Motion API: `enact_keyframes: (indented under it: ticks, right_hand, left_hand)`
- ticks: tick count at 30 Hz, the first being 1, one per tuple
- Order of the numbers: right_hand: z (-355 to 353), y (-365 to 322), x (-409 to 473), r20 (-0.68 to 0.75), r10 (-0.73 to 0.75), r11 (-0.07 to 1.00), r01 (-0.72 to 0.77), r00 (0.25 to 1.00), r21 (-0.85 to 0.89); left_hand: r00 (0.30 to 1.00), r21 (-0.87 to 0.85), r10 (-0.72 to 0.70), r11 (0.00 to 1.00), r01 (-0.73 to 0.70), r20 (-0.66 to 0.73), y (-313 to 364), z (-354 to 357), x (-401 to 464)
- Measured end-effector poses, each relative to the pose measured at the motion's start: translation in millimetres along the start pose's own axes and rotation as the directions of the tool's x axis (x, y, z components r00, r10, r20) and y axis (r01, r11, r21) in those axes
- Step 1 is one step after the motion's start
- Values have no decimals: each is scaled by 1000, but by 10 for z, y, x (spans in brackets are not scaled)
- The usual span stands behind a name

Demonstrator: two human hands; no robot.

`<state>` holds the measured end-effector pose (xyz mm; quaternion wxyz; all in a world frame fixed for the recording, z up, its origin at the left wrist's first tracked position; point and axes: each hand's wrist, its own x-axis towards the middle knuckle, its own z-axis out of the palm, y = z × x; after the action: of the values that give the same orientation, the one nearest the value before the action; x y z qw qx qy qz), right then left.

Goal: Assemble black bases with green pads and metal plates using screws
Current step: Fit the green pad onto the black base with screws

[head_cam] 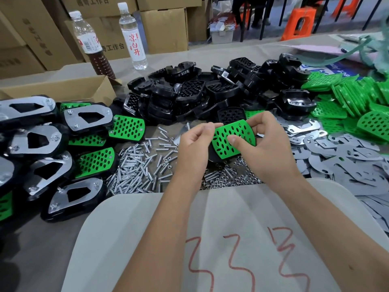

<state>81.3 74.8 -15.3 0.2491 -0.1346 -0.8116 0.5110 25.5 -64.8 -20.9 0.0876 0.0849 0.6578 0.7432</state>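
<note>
Fingers (233, 139) of both hands pinch a perforated green pad (229, 138) over a black base (213, 153).

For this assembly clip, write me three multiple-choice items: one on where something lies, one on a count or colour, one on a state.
1. Where does the loose screw pile lie?
A. Beside the left hand
B. Inside the cardboard box
C. Behind the bottles

2. How many bottles stand at the back?
A. One
B. Two
C. Four

3. What are both hands holding?
A. Nothing
B. A metal plate alone
C. A green pad on a black base

Key: 1 A, the screws spread beside the left hand. 2 B, one clear, one part dark. 3 C, left and right hand grip the green pad on its black base.
</note>
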Motion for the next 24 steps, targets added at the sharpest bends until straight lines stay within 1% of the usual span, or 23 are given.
enact_keyframes:
  ticks: [3,5,7,10,12,15,20,24]
  right_hand:
    - [-2,17,-7,-69,8,1000,-8,998,1]
    - [-9,27,-7,-68,10,1000,-10,998,7]
    - [-10,24,-3,-46,11,1000,-10,999,28]
    - [-24,12,19,14,-25,998,24,1000,52]
    - [-43,10,37,64,-53,997,49,997,63]
    - [-61,37,50,84,-60,998,57,995,40]
    - [-67,70,47,24,-32,998,30,999,60]
    - [-121,81,55,69,-65,992,57,996,111]
  left_hand:
    - [996,78,62,995,-67,71,-16,-9,-6]
    - [995,85,70,993,-76,73,-21,-12,0]
    - [998,17,37,999,-37,42,-13,-11,1]
    - [997,-143,-76,987,75,0,10,-1,-2]
    - [993,-187,-115,976,111,-9,4,-11,1]
    - [994,-164,-107,981,106,3,-19,-16,10]
    - [994,-128,-96,987,101,44,-24,-6,18]
    - [993,-142,-88,985,99,81,-16,-43,33]
